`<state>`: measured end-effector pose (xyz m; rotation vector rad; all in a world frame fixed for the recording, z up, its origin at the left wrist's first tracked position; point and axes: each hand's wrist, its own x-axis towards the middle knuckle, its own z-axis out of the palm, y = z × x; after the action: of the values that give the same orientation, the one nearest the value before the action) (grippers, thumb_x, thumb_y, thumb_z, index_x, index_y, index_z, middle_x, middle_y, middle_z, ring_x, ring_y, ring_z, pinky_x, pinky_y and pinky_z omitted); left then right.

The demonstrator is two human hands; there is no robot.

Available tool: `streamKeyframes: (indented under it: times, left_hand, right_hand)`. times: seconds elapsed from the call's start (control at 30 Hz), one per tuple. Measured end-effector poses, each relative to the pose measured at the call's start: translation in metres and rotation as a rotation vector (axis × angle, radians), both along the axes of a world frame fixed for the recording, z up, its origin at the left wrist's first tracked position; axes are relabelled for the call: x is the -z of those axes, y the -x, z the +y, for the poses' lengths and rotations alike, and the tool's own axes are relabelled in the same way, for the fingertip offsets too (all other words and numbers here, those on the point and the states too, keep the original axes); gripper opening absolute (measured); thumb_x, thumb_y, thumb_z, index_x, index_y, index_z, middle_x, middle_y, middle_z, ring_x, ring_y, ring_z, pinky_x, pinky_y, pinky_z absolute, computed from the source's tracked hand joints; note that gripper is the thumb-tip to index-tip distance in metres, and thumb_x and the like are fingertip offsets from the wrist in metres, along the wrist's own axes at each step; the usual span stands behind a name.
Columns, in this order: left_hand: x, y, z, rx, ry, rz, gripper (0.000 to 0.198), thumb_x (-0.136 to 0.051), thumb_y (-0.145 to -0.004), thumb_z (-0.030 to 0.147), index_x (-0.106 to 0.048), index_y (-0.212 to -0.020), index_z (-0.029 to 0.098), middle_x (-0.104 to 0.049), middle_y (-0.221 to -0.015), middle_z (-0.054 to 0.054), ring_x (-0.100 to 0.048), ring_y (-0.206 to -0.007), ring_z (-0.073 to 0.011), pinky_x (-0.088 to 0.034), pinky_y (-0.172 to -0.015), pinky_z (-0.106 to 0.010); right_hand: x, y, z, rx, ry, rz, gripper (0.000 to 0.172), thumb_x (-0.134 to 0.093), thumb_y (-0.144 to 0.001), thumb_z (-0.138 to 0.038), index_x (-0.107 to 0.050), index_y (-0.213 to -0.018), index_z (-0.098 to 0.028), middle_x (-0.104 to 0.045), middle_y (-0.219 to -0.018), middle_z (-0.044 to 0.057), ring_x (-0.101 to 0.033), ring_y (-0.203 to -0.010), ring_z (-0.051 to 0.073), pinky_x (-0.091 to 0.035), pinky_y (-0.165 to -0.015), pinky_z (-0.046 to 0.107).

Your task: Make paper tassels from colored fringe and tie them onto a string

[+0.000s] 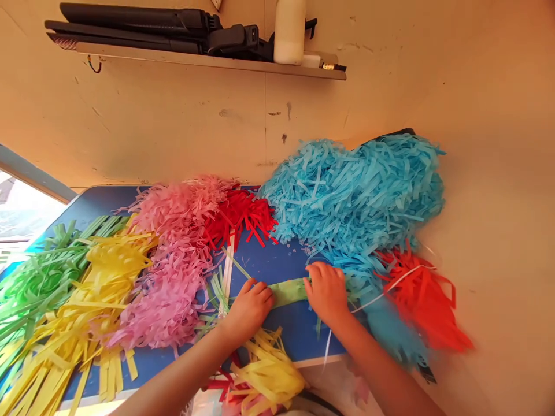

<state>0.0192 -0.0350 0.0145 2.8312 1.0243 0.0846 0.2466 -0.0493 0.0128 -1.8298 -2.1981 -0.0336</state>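
Note:
A flat band of light green tissue paper [290,293] stretches between my two hands, over the blue table [260,266]. Its left end, past my left hand, splits into loose fringe strips. My left hand [251,309] closes on the band near that fringe. My right hand [327,289] grips the other end, with its fingers curled over the paper. Below my left hand, at the table's front edge, hangs a yellow paper tassel [277,372]. A thin white string runs by my right wrist.
Heaps of fringed paper surround my hands: pink [182,208], lilac [167,306], yellow [108,266] and green [47,283] to the left, dark red [243,216] behind, blue [355,190] and red [425,300] to the right. A wall shelf [182,56] holds black items and a white bottle [289,32].

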Motion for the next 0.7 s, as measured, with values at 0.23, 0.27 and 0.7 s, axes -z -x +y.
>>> streamKeyframes:
  times: [0.23,0.27,0.7]
  left_hand:
    - [-0.009,-0.004,-0.007,-0.033,-0.021,0.053,0.022,-0.059,-0.082,0.019,-0.065,-0.103,0.018,-0.068,-0.099,-0.008,-0.060,-0.097,-0.0261,-0.019,-0.113,-0.057]
    - [-0.007,-0.005,-0.007,-0.043,-0.040,0.060,0.020,-0.056,-0.084,0.015,-0.065,-0.101,0.019,-0.068,-0.097,-0.007,-0.061,-0.096,-0.0256,-0.019,-0.114,-0.058]
    - [0.016,0.015,-0.003,-0.252,0.008,-0.289,0.021,-0.052,-0.094,0.023,-0.072,-0.095,0.025,-0.074,-0.098,-0.003,-0.066,-0.097,-0.0233,-0.027,-0.110,-0.056]
  right_hand:
    - [0.007,-0.002,-0.007,-0.522,0.164,0.047,0.032,-0.054,-0.079,-0.010,-0.060,-0.110,-0.017,-0.068,-0.109,0.010,-0.057,-0.099,0.025,-0.031,-0.091,0.041]
    - [0.010,-0.006,-0.002,-0.516,0.175,0.063,0.033,-0.053,-0.079,-0.009,-0.060,-0.111,-0.017,-0.068,-0.110,0.010,-0.057,-0.098,0.025,-0.031,-0.090,0.041]
    - [0.013,-0.023,0.020,-0.421,0.216,0.269,0.030,-0.065,-0.074,-0.013,-0.068,-0.103,-0.021,-0.069,-0.106,0.004,-0.062,-0.096,0.021,-0.033,-0.091,0.037]
